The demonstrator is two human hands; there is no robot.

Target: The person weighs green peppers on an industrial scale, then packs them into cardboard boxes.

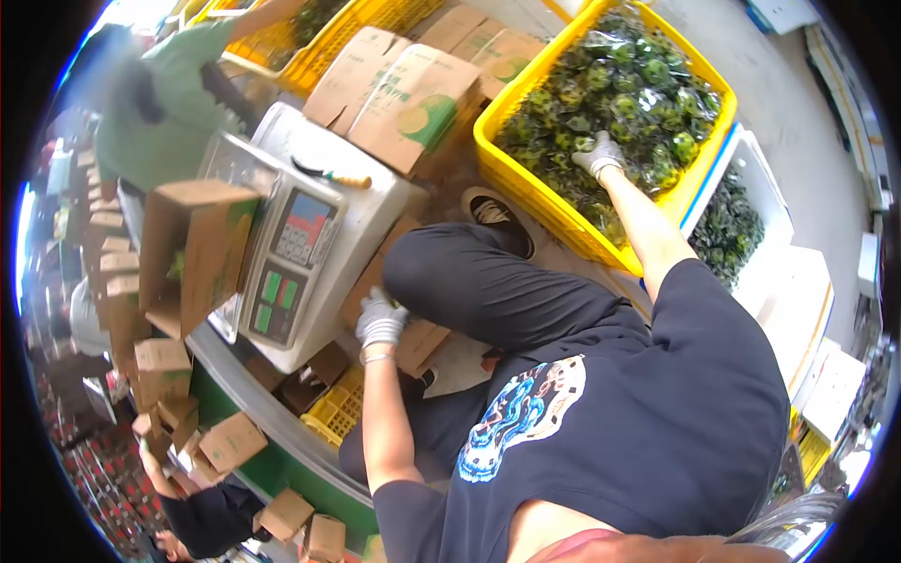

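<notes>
My right hand [601,156], in a pale knitted glove, reaches into a yellow crate [540,209] heaped with green fruit in clear plastic wrap [648,70]. Its fingers are curled round one wrapped fruit at the top of the heap. Close to my bent knee is my left hand [380,322], gloved too, in front of brown cardboard [419,347]. The left fingers are curled, with a small greenish spot beside them; what they hold is too small to make out.
A digital scale [298,239] carries an open carton [202,253]. Behind it, a knife with a wooden handle [349,179] lies on a white surface. Closed cartons [413,98] stand between the crates. Co-workers are at upper left and lower left. A white foam box [765,178] holds dark wrapped produce.
</notes>
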